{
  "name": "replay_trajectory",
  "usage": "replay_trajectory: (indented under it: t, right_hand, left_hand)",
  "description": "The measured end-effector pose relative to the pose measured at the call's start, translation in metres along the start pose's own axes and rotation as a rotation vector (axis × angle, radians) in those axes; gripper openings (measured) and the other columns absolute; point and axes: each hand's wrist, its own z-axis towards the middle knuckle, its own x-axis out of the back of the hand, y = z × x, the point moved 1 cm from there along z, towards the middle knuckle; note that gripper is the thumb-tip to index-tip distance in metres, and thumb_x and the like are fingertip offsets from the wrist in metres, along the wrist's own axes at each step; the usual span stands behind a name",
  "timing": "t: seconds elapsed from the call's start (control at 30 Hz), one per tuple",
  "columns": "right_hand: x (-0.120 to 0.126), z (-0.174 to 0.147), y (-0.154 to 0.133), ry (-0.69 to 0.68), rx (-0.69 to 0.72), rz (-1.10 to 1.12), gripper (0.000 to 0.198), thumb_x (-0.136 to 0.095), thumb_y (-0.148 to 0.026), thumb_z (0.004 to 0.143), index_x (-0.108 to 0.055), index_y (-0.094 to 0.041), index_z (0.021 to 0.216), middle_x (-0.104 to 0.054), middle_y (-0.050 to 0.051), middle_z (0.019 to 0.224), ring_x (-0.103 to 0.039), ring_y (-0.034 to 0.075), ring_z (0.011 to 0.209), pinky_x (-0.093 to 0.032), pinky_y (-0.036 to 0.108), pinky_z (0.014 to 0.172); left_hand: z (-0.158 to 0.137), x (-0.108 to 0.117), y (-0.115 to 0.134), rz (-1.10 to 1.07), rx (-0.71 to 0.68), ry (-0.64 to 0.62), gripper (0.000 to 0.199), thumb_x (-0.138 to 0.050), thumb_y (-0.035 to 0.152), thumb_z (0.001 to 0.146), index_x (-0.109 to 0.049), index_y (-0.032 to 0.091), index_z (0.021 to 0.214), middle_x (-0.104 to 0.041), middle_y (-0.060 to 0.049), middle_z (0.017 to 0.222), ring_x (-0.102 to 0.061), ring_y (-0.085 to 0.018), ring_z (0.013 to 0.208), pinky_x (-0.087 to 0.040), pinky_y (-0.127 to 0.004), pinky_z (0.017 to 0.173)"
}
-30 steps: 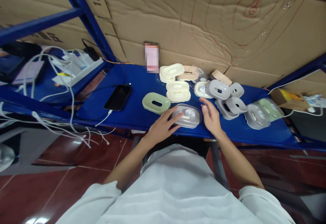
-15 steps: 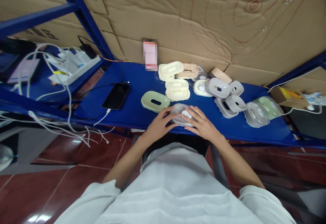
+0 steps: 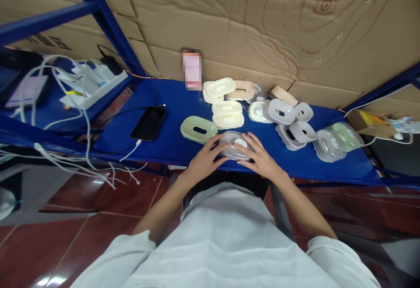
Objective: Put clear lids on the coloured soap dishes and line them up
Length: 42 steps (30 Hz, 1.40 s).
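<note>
A grey oval box with a clear lid (image 3: 234, 141) and a round white label sits at the front edge of the blue table. My left hand (image 3: 206, 159) grips its left side, fingers on the lid and thumb at the near edge. From the right, my right hand (image 3: 260, 157) holds the same box, with fingertips beside the label. A light green oval tray with a slot (image 3: 198, 129) lies just left of the box. Behind it are cream oval pieces (image 3: 228, 114).
Grey slotted oval pieces (image 3: 280, 112) are piled to the right, near a lidded grey box (image 3: 329, 146) and a lidded green box (image 3: 345, 136). A black phone (image 3: 148, 123) with a cable lies left. Cardboard (image 3: 213, 21) stands behind; a power strip (image 3: 98, 89) is far left.
The view has shifted slightly. My right hand's fingers have moved a little on the lid, showing more of the label; both hands stay on the grey box.
</note>
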Motion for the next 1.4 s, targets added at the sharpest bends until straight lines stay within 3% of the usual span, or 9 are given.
replay_trajectory:
  t: [0.17,0.3,0.53,0.67,0.73,1.03,1.23,1.33,1.4]
  right_hand:
    - [0.006,-0.008,0.003,0.157,-0.003,0.006,0.072,-0.076,-0.038,0.099,-0.047,-0.036,0.165,-0.046,0.01,0.171,-0.042,0.036,0.159,-0.048,0.059,0.126]
    - [0.043,-0.048,0.005,0.451,-0.172,-0.205,0.077,-0.082,-0.04,0.095,-0.049,-0.036,0.164,-0.053,0.013,0.165,-0.052,0.038,0.152,-0.049,0.061,0.122]
    - [0.122,-0.213,0.077,1.011,-0.891,-0.775,0.09,-0.086,-0.071,0.077,-0.073,-0.015,0.145,-0.067,0.033,0.142,-0.062,0.051,0.136,-0.046,0.065,0.113]
    - [0.119,-0.265,0.121,0.916,-1.389,-0.868,0.084,-0.092,-0.068,0.061,-0.083,-0.018,0.129,-0.068,0.033,0.137,-0.058,0.058,0.127,-0.043,0.073,0.099]
    - [0.109,-0.264,0.13,0.808,-1.484,-0.845,0.081,-0.091,-0.062,0.065,-0.08,-0.022,0.135,-0.063,0.031,0.146,-0.052,0.057,0.13,-0.042,0.072,0.096]
    - [0.092,-0.233,0.134,0.629,-1.304,-0.78,0.064,-0.064,-0.054,0.093,-0.07,-0.016,0.145,-0.058,0.029,0.15,-0.053,0.047,0.135,-0.038,0.065,0.111]
    - [0.091,-0.214,0.119,0.614,-1.251,-0.743,0.07,-0.055,-0.061,0.098,-0.06,-0.021,0.155,-0.055,0.026,0.159,-0.05,0.048,0.146,-0.04,0.071,0.11]
    - [0.09,-0.189,0.103,0.673,-1.048,-0.747,0.066,-0.053,-0.06,0.101,-0.06,-0.021,0.154,-0.059,0.024,0.156,-0.05,0.046,0.149,-0.039,0.07,0.113]
    - [0.084,-0.163,0.088,0.584,-0.824,-0.656,0.056,-0.05,-0.053,0.105,-0.064,-0.019,0.147,-0.066,0.022,0.148,-0.056,0.04,0.145,-0.04,0.061,0.117]
  left_hand:
    - [0.001,0.003,0.006,0.042,0.006,0.007,0.059,-0.069,0.035,0.105,-0.047,0.032,0.159,-0.047,-0.015,0.164,-0.052,-0.031,0.154,-0.054,-0.051,0.123]
    - [0.002,0.006,0.011,0.066,0.06,-0.008,0.054,-0.066,0.035,0.106,-0.049,0.03,0.157,-0.053,-0.013,0.16,-0.059,-0.028,0.147,-0.058,-0.045,0.118]
    - [0.001,0.001,0.011,0.19,-0.016,0.056,0.039,-0.062,0.028,0.107,-0.061,0.024,0.146,-0.06,-0.016,0.152,-0.072,-0.025,0.126,-0.064,-0.042,0.108]
    - [-0.001,0.002,0.01,0.221,-0.123,0.163,0.03,-0.065,0.021,0.104,-0.068,0.023,0.134,-0.064,-0.016,0.146,-0.065,-0.028,0.135,-0.058,-0.047,0.114]
    - [-0.001,0.004,0.011,0.259,-0.138,0.222,0.027,-0.066,0.019,0.102,-0.071,0.024,0.128,-0.066,-0.015,0.143,-0.064,-0.029,0.135,-0.055,-0.048,0.113]
    - [0.001,0.024,-0.001,0.573,0.139,0.242,0.027,-0.068,0.03,0.103,-0.074,0.024,0.128,-0.059,-0.019,0.155,-0.055,-0.039,0.147,-0.032,-0.064,0.123]
    - [-0.003,0.038,-0.022,0.537,0.227,0.191,0.025,-0.064,0.038,0.105,-0.074,0.022,0.122,-0.07,-0.016,0.14,-0.064,-0.035,0.135,-0.039,-0.056,0.121]
    - [-0.004,0.042,-0.028,0.548,0.237,0.216,0.025,-0.065,0.039,0.104,-0.074,0.022,0.12,-0.072,-0.016,0.137,-0.065,-0.036,0.131,-0.042,-0.059,0.119]
    - [-0.003,0.043,-0.03,0.542,0.243,0.232,0.025,-0.066,0.039,0.104,-0.074,0.022,0.12,-0.071,-0.017,0.137,-0.066,-0.039,0.129,-0.043,-0.063,0.118]
